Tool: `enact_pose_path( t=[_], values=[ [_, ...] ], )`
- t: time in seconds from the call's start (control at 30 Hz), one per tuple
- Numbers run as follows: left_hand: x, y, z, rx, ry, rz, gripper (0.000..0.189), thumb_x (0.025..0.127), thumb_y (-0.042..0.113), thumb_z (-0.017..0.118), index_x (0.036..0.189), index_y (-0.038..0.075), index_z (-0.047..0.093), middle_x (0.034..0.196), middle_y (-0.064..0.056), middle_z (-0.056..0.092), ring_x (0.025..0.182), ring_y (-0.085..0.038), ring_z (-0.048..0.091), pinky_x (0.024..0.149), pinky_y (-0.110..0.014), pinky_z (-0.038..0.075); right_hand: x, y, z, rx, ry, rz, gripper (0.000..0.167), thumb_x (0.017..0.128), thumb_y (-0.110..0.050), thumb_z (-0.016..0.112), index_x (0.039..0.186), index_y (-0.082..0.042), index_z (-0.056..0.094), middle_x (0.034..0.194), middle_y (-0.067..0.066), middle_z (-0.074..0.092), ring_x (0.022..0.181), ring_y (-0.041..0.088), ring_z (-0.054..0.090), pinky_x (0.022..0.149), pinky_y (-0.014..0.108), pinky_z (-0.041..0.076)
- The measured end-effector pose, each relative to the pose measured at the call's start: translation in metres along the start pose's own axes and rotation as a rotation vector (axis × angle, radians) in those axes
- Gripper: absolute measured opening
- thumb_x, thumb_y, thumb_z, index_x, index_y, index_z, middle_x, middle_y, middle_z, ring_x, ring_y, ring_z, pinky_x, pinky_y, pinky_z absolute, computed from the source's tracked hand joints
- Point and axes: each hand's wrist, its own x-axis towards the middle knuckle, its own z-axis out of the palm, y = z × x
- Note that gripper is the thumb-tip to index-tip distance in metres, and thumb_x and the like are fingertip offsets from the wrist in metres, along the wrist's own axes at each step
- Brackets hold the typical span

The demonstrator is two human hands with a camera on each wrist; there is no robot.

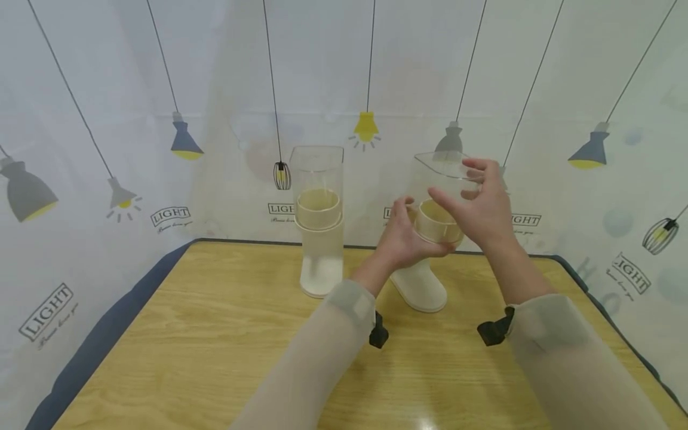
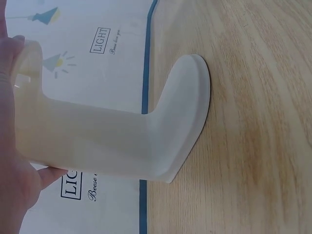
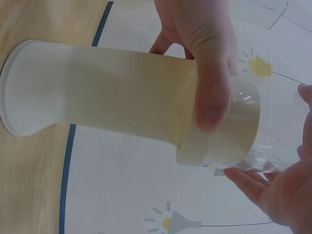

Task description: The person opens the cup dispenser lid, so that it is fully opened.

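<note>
At the right of the head view is a cream boot-shaped stand (image 1: 421, 289) with a wide collar at its top and its foot at the table. My left hand (image 1: 409, 239) grips the collar from the left, its thumb across the front. A clear container (image 1: 436, 167) with a pointed rim rises from the collar. My right hand (image 1: 486, 209) holds this container from the right, thumb in front and fingers spread beyond. In the left wrist view the boot's shaft (image 2: 97, 131) slopes down to its foot. The right wrist view shows the left thumb (image 3: 212, 105) on the collar.
A second cream boot-shaped stand (image 1: 322, 263), with a clear container (image 1: 318, 161) on it, stands upright to the left. Both are near the back edge of the wooden table (image 1: 215, 340). Behind it hangs a pale cloth (image 1: 226, 197) printed with lamps.
</note>
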Motion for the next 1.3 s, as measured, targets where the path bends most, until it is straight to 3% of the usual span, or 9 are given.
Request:
enact_pose_path(
  t=[0.67,0.93,1.03,1.17,1.3],
  values=[
    [-0.001,-0.002,0.001,0.015,-0.015,0.032,0.125,0.068,0.053,0.099,0.16,0.023,0.02,0.149,-0.006,0.048,0.126,-0.019,0.057,0.106,-0.038,0.055,-0.002,-0.003,-0.014,-0.094,-0.047,-0.017,0.092,0.086,-0.062,0.081,0.154,-0.015,0.039,0.165,0.016,0.043,0.138,0.046,0.06,0.094,0.06,0.058],
    [0.001,-0.001,-0.001,0.019,-0.031,0.06,0.133,0.066,0.05,0.101,0.165,0.025,0.016,0.153,-0.007,0.046,0.133,-0.022,0.056,0.111,-0.042,0.053,-0.001,-0.003,-0.021,-0.083,-0.03,0.023,0.093,0.088,-0.062,0.079,0.155,-0.015,0.034,0.166,0.017,0.044,0.136,0.044,0.063,0.099,0.059,0.057],
    [0.002,-0.001,-0.003,0.004,-0.043,0.063,0.137,0.066,0.049,0.101,0.167,0.022,0.014,0.154,-0.008,0.047,0.135,-0.022,0.056,0.115,-0.043,0.051,0.0,-0.003,-0.024,-0.088,-0.01,0.015,0.093,0.089,-0.061,0.079,0.155,-0.014,0.034,0.166,0.017,0.044,0.134,0.043,0.064,0.09,0.041,0.06],
    [0.003,-0.002,-0.007,-0.042,-0.064,0.053,0.141,0.064,0.047,0.103,0.168,0.022,0.011,0.157,-0.009,0.046,0.139,-0.024,0.055,0.118,-0.045,0.048,0.001,-0.004,-0.03,-0.061,0.039,0.024,0.089,0.089,-0.06,0.079,0.154,-0.018,0.035,0.164,0.014,0.047,0.128,0.033,0.069,0.073,0.014,0.051],
    [0.004,-0.004,-0.008,-0.095,-0.094,0.042,0.141,0.065,0.043,0.103,0.168,0.025,0.008,0.161,-0.009,0.044,0.14,-0.025,0.055,0.12,-0.046,0.046,0.0,-0.005,-0.042,-0.025,0.058,0.063,0.086,0.089,-0.06,0.079,0.153,-0.023,0.035,0.163,0.01,0.048,0.116,0.013,0.069,0.071,0.01,0.051]
  ],
)
